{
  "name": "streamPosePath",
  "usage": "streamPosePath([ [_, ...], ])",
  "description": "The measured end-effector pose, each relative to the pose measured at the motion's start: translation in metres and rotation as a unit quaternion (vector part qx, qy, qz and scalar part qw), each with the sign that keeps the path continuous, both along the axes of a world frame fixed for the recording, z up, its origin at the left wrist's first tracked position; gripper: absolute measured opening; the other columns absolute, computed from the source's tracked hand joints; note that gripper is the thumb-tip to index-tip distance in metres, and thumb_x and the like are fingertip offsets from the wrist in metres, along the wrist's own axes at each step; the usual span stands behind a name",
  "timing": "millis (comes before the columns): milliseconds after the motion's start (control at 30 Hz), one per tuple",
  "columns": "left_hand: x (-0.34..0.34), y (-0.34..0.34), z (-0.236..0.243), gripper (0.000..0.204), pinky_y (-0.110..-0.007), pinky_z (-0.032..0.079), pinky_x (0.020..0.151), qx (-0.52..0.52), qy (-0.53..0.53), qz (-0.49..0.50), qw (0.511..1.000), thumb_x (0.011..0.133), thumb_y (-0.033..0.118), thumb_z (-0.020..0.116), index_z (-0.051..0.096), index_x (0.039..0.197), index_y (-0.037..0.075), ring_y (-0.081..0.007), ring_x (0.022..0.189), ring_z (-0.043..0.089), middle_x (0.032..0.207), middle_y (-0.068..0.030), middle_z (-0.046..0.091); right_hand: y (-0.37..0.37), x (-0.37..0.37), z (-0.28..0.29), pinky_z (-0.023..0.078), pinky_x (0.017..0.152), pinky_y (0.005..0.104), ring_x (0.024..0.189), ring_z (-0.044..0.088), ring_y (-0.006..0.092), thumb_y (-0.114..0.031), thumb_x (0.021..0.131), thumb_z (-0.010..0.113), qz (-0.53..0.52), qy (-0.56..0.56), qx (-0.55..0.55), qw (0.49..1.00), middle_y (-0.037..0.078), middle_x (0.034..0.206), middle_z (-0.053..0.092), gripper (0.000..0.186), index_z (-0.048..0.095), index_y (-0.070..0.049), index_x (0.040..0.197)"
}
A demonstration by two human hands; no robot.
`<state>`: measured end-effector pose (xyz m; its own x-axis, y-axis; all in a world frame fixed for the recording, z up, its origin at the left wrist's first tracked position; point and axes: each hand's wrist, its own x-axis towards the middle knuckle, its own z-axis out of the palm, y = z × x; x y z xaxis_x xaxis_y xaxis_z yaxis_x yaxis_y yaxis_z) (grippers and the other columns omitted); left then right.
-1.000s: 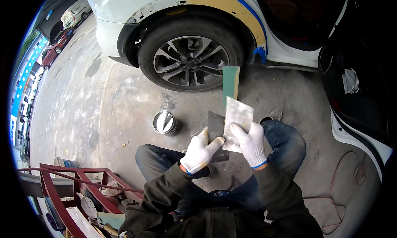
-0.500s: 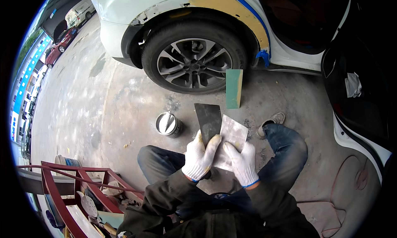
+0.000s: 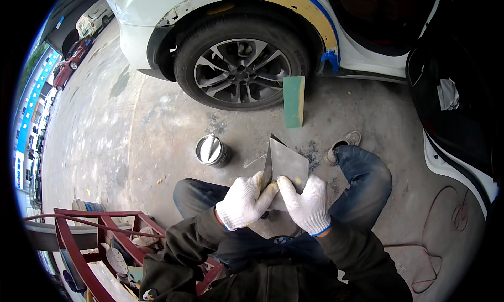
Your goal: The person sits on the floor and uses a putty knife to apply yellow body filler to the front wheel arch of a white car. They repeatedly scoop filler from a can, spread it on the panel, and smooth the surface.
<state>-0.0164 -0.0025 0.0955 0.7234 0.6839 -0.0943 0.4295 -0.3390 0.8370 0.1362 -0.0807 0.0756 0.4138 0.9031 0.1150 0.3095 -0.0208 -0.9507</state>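
My left hand and my right hand, both in white knit gloves, meet above my bent legs. The left grips a dark thin plate, mostly hidden and set on edge at an angle. The right holds a lighter grey plate, thumb on its face, with the two plates meeting along one side. Ahead and to the left, a metal can with a white lid or tool on top sits on the concrete. A green board with a yellowish edge stands by the car's rear tyre.
The white car has a yellow-patched wheel arch, blue tape and, at right, an open door. A red metal rack holding odds and ends is at lower left, a bucket behind it. A hose lies at right.
The plates were side by side half a second ago; the dark one has turned behind the lighter one, which now faces up more squarely. Both hands have shifted slightly.
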Motion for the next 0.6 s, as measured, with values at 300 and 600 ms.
streamPosePath([
  [300, -0.003, 0.004, -0.013, 0.023, -0.043, 0.051, 0.059, -0.010, 0.004, -0.115, 0.993, 0.093, 0.022, 0.059, 0.060, 0.090, -0.001, -0.0366, 0.067, 0.067, 0.068, -0.0202, 0.063, 0.000, 0.009, 0.002, 0.052, 0.055, 0.0420, 0.064, 0.067, 0.0358, -0.018, 0.085, 0.068, 0.073, -0.145, 0.069, 0.984, 0.019, 0.071, 0.065, 0.019, 0.063, 0.001, 0.086],
  [600, 0.005, 0.026, -0.022, 0.032, -0.036, 0.051, 0.065, -0.146, 0.061, -0.113, 0.981, 0.089, 0.024, 0.069, 0.063, 0.103, -0.004, -0.0226, 0.067, 0.065, 0.073, -0.0159, 0.066, 0.025, 0.064, -0.006, 0.052, 0.070, 0.0328, 0.077, 0.067, 0.0181, -0.021, 0.087, 0.067, 0.108, 0.018, -0.070, 0.991, 0.013, 0.087, 0.072, 0.027, 0.069, 0.002, 0.102],
])
